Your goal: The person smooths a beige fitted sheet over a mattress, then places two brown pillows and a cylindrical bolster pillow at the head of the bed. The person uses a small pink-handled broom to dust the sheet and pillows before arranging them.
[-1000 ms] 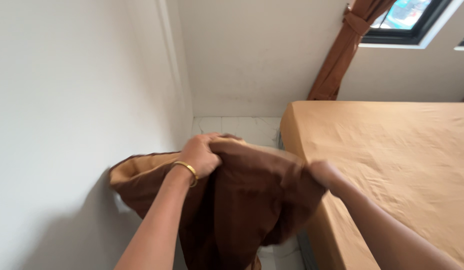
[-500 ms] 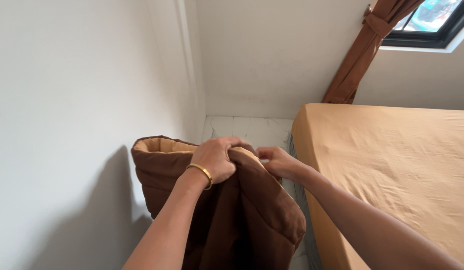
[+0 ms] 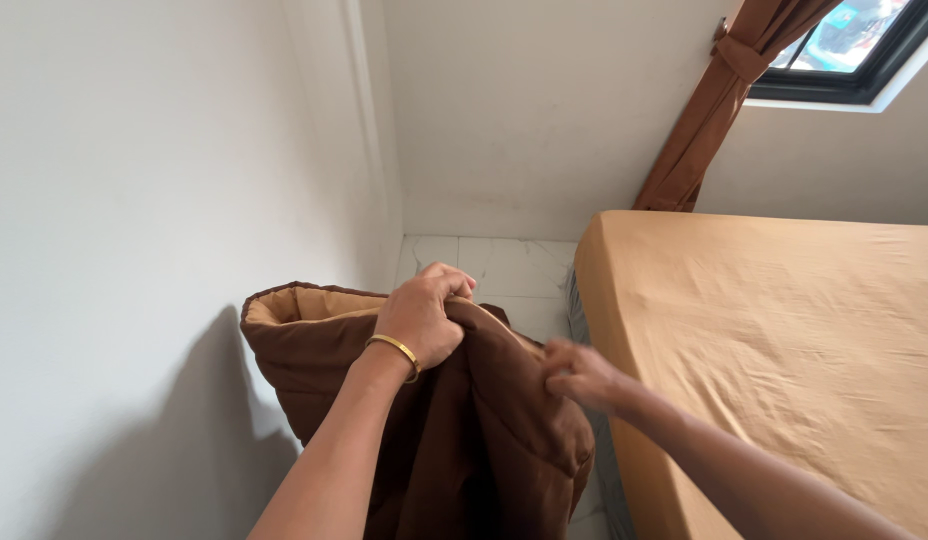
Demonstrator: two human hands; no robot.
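- Your left hand (image 3: pixel 422 315), near the centre of the view, has its fingers curled tight and clamped on the top fold of the brown quilt (image 3: pixel 454 430); a gold bangle (image 3: pixel 394 350) circles that wrist.
- Your right hand (image 3: pixel 576 375), at about 3 o'clock from the left hand, pinches the quilt's edge with its fingers drawn together on the fabric; motion blur hides exactly how much cloth they hold.
- The brown quilt hangs between your two forearms, bunched and folded, and runs down to 6 o'clock, out of the frame. Its lighter tan lining (image 3: pixel 304 302) shows at 9 o'clock from your left hand, along the upper rim of the fold.
- The bed (image 3: pixel 784 330), covered by a tan fitted sheet, fills the 3 to 5 o'clock part of the view; the quilt hangs just beside its near corner.
- A white wall (image 3: pixel 134 200) stands at 9 o'clock, close behind the quilt.
- A strip of pale marbled floor (image 3: pixel 504 265) lies at 12 o'clock from your hands.
- A tied brown curtain (image 3: pixel 719 100) and a dark-framed window (image 3: pixel 854 50) occupy 1 to 2 o'clock.
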